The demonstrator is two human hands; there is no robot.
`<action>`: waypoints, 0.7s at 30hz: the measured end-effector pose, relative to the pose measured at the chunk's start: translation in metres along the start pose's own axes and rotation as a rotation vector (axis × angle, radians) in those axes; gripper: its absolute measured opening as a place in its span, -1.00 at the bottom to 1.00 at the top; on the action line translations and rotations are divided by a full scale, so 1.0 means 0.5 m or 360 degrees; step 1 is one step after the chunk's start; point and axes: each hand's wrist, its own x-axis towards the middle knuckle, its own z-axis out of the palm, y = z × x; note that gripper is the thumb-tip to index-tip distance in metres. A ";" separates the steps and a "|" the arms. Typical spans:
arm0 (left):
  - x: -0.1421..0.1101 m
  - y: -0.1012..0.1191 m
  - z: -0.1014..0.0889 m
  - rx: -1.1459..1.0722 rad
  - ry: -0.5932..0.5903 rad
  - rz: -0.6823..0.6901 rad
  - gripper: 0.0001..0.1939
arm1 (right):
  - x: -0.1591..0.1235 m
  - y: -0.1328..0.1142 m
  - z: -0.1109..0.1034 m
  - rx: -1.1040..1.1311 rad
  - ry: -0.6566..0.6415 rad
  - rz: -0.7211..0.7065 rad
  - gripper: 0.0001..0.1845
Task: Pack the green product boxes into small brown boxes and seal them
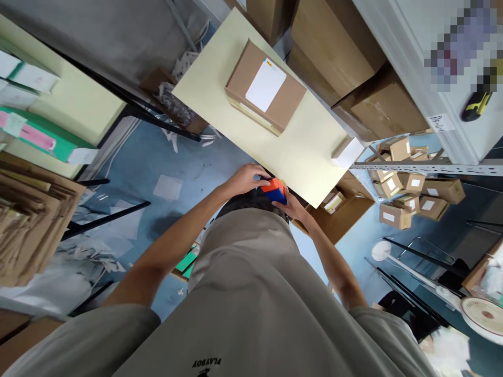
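Observation:
Close to my waist, at the near edge of the pale yellow table (214, 78), is a small orange-and-blue block-like object (276, 191). Its exact kind is not clear. My right hand (293, 204) grips its right side, thumb and fingers around it. From the left, my left hand (247, 178) reaches in with bent fingers pressed to its orange end. On the table beyond my hands lies a closed brown cardboard box (239, 65) with a white label (266, 84). A small white box (348, 152) stands at the table's right corner.
Large cartons (334, 47) stand behind the table. An open carton (349, 209) sits below its right corner, and several small labelled boxes (395, 215) lie on the floor beyond. Flattened cardboard (35, 220) is stacked at left. A white fan (485, 317) is at lower right.

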 end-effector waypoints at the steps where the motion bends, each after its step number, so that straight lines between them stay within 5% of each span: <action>1: -0.001 -0.001 0.002 0.0005 -0.0005 0.0010 -0.69 | -0.002 -0.002 -0.002 -0.0020 0.0000 0.0002 -0.32; 7: -0.013 0.003 -0.002 0.0022 -0.0052 -0.0005 -0.63 | -0.023 -0.019 -0.019 -0.0123 -0.0093 0.0050 -0.43; 14: 0.001 -0.024 0.008 -0.0280 -0.0083 -0.0271 -0.65 | -0.016 -0.035 -0.068 -0.0317 -0.0259 0.0070 -0.54; 21: 0.012 -0.060 0.056 -0.0316 0.0230 -0.0449 -0.73 | 0.022 -0.049 -0.082 -0.0493 -0.0203 0.0184 -0.52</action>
